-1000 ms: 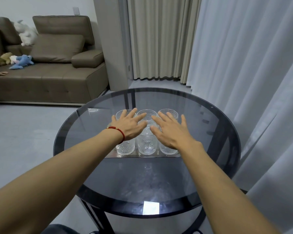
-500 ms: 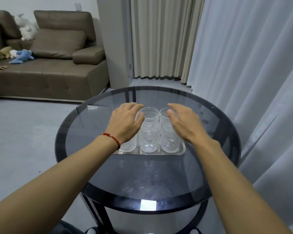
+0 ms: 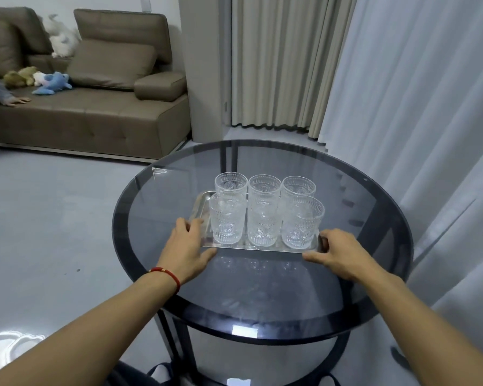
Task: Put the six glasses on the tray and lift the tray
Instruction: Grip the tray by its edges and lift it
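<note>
- The metal tray [image 3: 204, 203] sits flat on the round smoked-glass table [image 3: 262, 288], just beyond both hands and spanning the gap between them.
- Six clear patterned glasses [image 3: 262, 224] stand upright on the tray in two rows of three, packed close; the near row is right in front of the fingertips, the far row behind it.
- The left hand [image 3: 186, 250] clasps the tray's near-left corner, fingers curled over the left rim and thumb lying along the near edge.
- The right hand [image 3: 339, 253] clasps the near-right corner the same way, thumb pointing inward along the near edge and fingers wrapped round the right end.
- Whether the tray has left the tabletop, I cannot tell.
- A red cord bracelet [image 3: 166, 275] circles the left wrist.
- Well beyond the left hand stands a brown sofa [image 3: 89, 118] with soft toys [image 3: 52, 83] on its seat.
- Pale curtains [image 3: 416, 107] hang past the right hand, running along that side of the table.
</note>
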`<state>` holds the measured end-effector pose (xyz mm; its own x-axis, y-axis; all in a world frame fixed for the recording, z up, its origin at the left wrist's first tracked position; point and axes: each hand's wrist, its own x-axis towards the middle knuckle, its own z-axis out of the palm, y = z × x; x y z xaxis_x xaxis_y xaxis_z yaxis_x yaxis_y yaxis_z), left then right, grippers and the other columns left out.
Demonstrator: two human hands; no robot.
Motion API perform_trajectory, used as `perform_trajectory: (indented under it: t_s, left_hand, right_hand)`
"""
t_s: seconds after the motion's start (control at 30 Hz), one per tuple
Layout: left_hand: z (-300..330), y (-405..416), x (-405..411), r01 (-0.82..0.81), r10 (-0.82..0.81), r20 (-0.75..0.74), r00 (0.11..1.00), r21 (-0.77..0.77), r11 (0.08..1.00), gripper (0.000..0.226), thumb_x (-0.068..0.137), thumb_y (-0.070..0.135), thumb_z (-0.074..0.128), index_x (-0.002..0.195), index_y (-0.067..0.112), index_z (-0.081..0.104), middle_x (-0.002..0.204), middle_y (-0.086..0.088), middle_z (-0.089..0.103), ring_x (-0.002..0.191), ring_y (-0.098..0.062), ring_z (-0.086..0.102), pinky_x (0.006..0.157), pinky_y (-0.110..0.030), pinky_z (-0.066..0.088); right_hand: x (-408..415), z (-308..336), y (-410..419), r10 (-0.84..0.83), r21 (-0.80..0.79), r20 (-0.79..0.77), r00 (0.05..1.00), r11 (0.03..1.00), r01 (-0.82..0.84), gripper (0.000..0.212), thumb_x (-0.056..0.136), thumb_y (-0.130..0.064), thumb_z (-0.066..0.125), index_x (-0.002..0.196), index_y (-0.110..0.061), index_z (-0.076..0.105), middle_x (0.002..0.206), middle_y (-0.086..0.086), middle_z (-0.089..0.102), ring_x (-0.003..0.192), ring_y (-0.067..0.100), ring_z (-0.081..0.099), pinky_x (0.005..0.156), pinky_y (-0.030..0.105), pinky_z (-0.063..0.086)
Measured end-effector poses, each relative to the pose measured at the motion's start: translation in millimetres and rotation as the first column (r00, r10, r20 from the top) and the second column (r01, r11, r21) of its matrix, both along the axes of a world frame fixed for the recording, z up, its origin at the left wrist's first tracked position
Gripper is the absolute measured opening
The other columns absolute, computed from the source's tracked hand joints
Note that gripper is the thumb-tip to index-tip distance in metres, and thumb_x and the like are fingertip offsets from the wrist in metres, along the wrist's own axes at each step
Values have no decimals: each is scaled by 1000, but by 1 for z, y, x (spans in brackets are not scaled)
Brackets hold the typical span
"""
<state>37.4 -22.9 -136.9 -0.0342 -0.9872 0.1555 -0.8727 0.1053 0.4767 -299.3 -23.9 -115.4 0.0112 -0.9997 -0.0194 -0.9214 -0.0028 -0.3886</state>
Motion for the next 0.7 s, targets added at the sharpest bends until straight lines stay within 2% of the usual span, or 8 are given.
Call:
perform_trajectory:
  t_s: [0.07,0.17,0.33,0.4,0.47,0.53,0.63,0.7]
  left_hand:
    - [-1,-8,5,2,-3,-30,1000,-24,1000,69,82,40,73,138,20,39,117,-6,39,97,-30,56,86,-37,49]
    - [-1,-27,14,-33,31,-64,997,-41,999,72,79,39,78,138,23,39,111,-4,42,92,-29,54,78,-33,40]
    - [2,-79,26,-116,112,-63,992,-68,991,69,75,33,81,133,14,48,118,-16,59,112,-37,54,89,-41,43]
    - [2,-103,30,-134,129,-63,990,-73,988,65,76,32,80,129,10,50,117,-17,61,111,-37,55,91,-42,44]
    - [2,-130,35,-138,134,-60,989,-71,988,61,77,34,78,126,7,52,114,-15,64,109,-36,58,87,-38,45]
    - [4,-156,41,-160,155,-86,984,-54,986,64,76,36,78,126,6,52,112,-13,67,106,-34,61,83,-35,46]
    - [5,-195,49,-192,187,-90,978,-50,980,67,74,39,80,126,5,53,116,-14,68,111,-34,60,90,-37,49]
    - [4,-216,53,-195,190,-100,977,-38,980,68,74,40,80,126,7,54,119,-13,67,113,-33,60,94,-37,48]
  right_hand:
    - [1,-5,-6,-10,-44,-7,1000,999,10,52,74,-55,82,64,-18,47,63,-3,54,59,13,50,51,31,36]
    - [10,-11,-19,-27,-90,6,1000,996,27,54,74,-58,81,64,-18,48,65,-2,55,63,16,52,55,36,40]
    - [35,-13,-62,-54,-103,52,997,993,59,48,77,-57,80,67,-17,54,72,5,58,68,25,55,62,40,49]
    - [44,-16,-87,-69,-112,98,993,990,80,42,78,-56,79,78,-17,64,80,5,60,79,28,59,73,43,52]
    - [51,-21,-114,-108,-124,114,988,985,122,41,80,-60,76,92,-21,70,87,2,60,92,29,60,84,43,48]
    - [59,-24,-140,-140,-128,137,981,979,157,48,80,-64,73,108,-25,72,98,2,67,104,31,61,88,42,41]
    - [68,-27,-179,-168,-141,157,973,972,190,65,79,-67,71,129,-26,67,122,5,71,120,33,58,95,44,35]
    - [73,-28,-200,-189,-145,122,974,968,206,74,79,-72,67,138,-28,61,128,5,69,125,33,57,100,45,35]
